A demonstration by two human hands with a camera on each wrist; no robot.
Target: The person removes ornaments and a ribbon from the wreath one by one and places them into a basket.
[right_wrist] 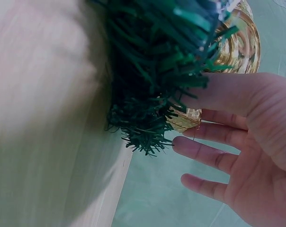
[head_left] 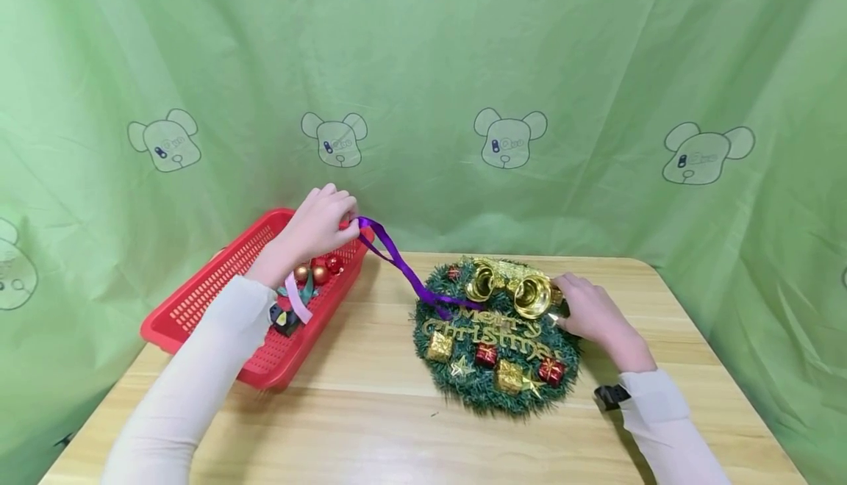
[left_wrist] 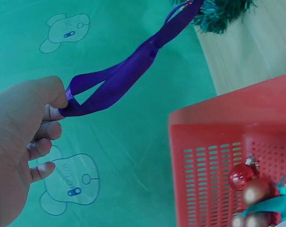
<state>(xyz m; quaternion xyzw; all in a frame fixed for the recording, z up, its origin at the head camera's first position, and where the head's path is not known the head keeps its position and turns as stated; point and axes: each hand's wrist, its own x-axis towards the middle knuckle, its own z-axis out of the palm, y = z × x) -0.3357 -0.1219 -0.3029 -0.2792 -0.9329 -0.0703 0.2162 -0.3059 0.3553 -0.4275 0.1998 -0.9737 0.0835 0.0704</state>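
A green tinsel Christmas wreath (head_left: 499, 391) lies on the table, bearing gold bells (head_left: 533, 296), small gift boxes, stars and gold "Merry Christmas" lettering. From its upper left a purple ribbon (head_left: 405, 267) rises in a loop. My left hand (head_left: 320, 224), raised over the far end of the red basket, pinches the end of that loop between thumb and index finger; the ribbon (left_wrist: 129, 78) slants toward the wreath. At the wreath's right edge my right hand (head_left: 592, 314) holds the tinsel beside the bells, its thumb against the tinsel (right_wrist: 152, 61) and its fingers near a gold box (right_wrist: 184, 119).
A red perforated basket (head_left: 324, 338) stands at the left, with baubles (head_left: 320, 273), a pink ribbon strip (head_left: 295, 297) and a dark ornament (head_left: 284, 321) inside. Behind the wooden table (head_left: 370, 426) hangs a green curtain (head_left: 423, 44) printed with bear heads.
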